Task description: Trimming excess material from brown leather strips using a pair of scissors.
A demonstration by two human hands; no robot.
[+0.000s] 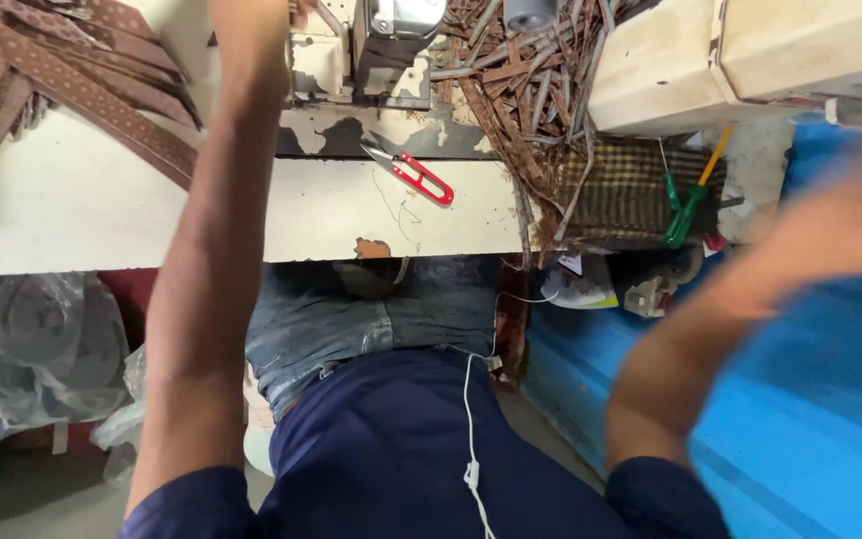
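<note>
Dark blue shirt cloth (401, 449) fills the bottom of the view, with a thin white cord (470, 439) hanging down it and worn jeans (371, 309) just above, tucked under the bench (102, 210) edge. From the left sleeve the bare left arm (207, 250) runs straight up across the pale, chipped bench top to the sewing machine (371, 40) at the top edge; the left hand itself is cut off by the frame there, so its grip cannot be told. Right of that arm, red-handled thread snips (413, 172) lie flat on the bench, apart from both arms. Brown patterned fabric strips (72, 80) fan over the bench's far left corner, and a tangle of narrow brown and grey strips (521, 80) is heaped beside the machine. A green and yellow screwdriver (690, 195) rests on a woven patch to the right. Blurred, the right arm (750, 299) sweeps over a blue surface (810, 419), its hand out of view at the right edge, grip not to be told. Clear plastic bags (32, 349) sit under the bench at left.
</note>
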